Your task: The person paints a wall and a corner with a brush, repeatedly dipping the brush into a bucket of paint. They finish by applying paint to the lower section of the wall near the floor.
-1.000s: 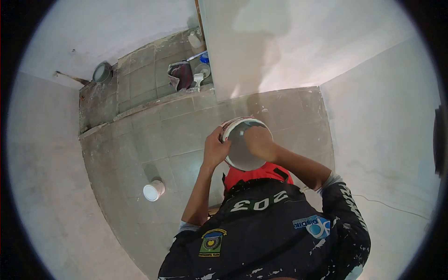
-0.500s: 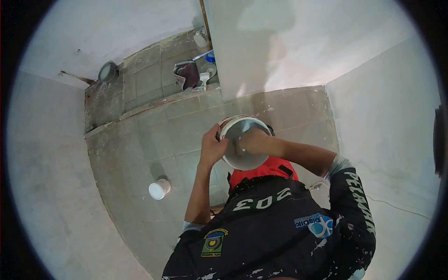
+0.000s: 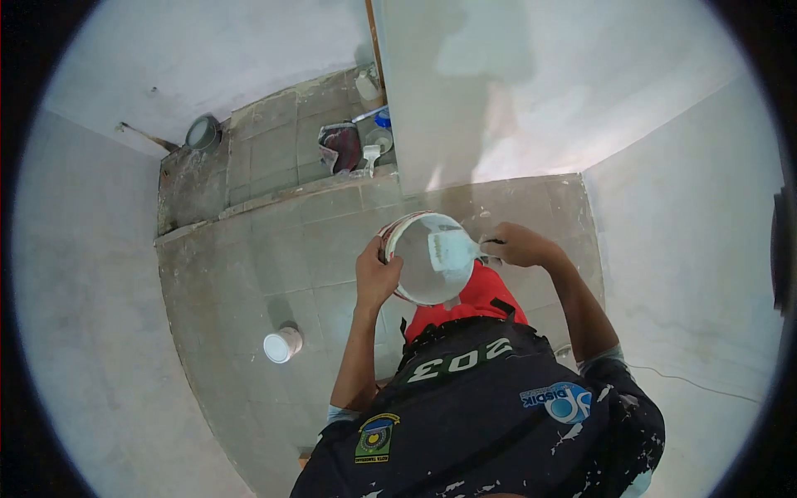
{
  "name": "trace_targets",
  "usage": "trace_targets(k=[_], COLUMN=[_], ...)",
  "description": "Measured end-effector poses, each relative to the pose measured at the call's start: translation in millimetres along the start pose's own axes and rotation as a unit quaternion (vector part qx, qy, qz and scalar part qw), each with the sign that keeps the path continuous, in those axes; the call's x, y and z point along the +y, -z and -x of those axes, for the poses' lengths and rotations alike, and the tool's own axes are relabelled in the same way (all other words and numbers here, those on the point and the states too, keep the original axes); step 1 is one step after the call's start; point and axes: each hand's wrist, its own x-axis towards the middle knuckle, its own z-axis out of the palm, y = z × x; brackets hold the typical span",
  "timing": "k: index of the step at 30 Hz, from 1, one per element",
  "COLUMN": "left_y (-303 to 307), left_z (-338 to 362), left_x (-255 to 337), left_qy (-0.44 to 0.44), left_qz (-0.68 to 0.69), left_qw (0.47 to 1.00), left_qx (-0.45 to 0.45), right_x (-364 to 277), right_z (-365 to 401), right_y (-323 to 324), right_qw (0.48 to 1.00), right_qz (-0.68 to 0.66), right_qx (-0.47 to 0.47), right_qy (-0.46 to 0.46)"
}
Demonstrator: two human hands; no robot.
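My left hand [image 3: 378,276] is closed on the left rim of a white paint bucket [image 3: 399,292], which is tilted so that its greyish inside shows. My right hand [image 3: 520,246] grips the handle of a wide paintbrush [image 3: 451,249] at the bucket's right side. White paint coats the brush head, which overlaps the bucket's mouth in this view.
A small white can [image 3: 279,348] stands on the tiled floor at left. Beyond a low step lie a dark red cloth [image 3: 342,148], another brush [image 3: 371,156] and a white bottle [image 3: 367,85]. A dark basin [image 3: 202,133] rests by the far wall. A thin cable [image 3: 696,381] runs at right.
My right hand has come up out of the bucket to the right, bringing the paintbrush into sight. My left hand still holds the bucket.
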Motion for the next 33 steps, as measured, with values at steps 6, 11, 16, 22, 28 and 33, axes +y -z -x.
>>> trace_targets(k=[6,11,16,22,28,33], left_y=[-27,-55,-78,-102,-133,-147], left_z=[-10,-24,-44,-73,-100,-101], left_x=[3,-3,9,45,53,69], left_qy=[0.004,0.003,-0.007,-0.007,0.023,0.012], left_qz=[-0.001,-0.045,-0.057,-0.095,-0.03,-0.026], left_qw=[1.0,0.999,0.997,0.995,0.997,0.995], left_qx=[0.024,0.015,0.044,0.033,0.062,0.098], right_x=[65,101,114,135,176,219], right_z=[34,39,38,34,36,33], right_y=[-32,-61,-36,-4,29,81], right_qw=[0.855,0.821,0.791,0.812,0.729,0.773], right_qz=[-0.476,-0.543,-0.593,-0.565,-0.668,-0.559], right_qx=[-0.035,0.011,0.015,0.045,0.133,0.278], right_qy=[-0.203,-0.173,-0.147,-0.135,-0.066,-0.113])
